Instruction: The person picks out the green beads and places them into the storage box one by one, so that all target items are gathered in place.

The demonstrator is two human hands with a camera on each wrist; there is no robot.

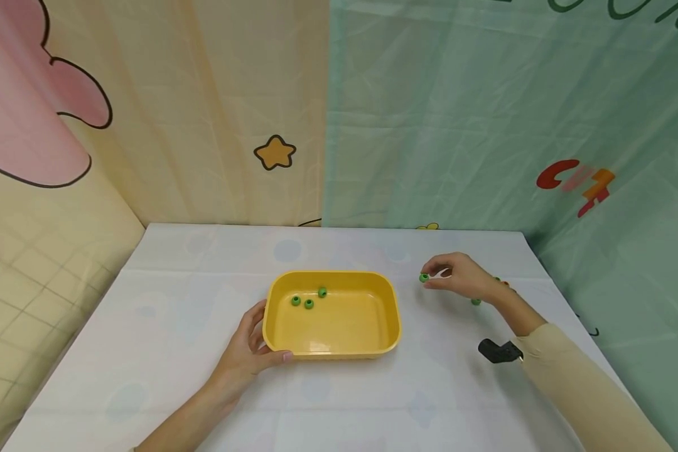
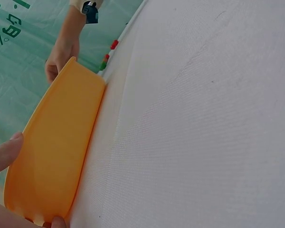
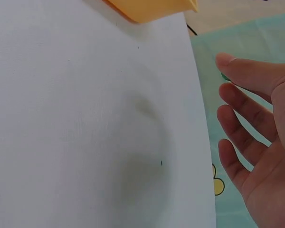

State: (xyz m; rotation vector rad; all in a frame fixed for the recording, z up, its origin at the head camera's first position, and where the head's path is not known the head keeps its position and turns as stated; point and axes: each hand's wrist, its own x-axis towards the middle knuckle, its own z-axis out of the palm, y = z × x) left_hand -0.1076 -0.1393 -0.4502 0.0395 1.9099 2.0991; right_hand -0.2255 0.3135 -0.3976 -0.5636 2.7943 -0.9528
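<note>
A yellow tray (image 1: 367, 351) sits on the white table. My left hand (image 1: 248, 348) grips its left end, thumb at the near rim and fingers around the side. In the left wrist view, that thumb (image 2: 12, 145) lies against the yellow wall. Three green beads (image 1: 309, 304) are inside the tray, towards its left. To the right of the tray, my right hand (image 1: 457, 274) pinches a green bead (image 1: 424, 277) between thumb and fingertips, above the table. In the right wrist view, the thumb mostly hides this bead (image 3: 225, 76).
More beads, a green one (image 1: 476, 302) among them, lie behind my right wrist, partly covered by it. Red and green beads (image 2: 104, 61) also show in the left wrist view. A black device (image 1: 498, 351) is on the right sleeve. Fabric curtains (image 1: 429, 125) stand behind the table.
</note>
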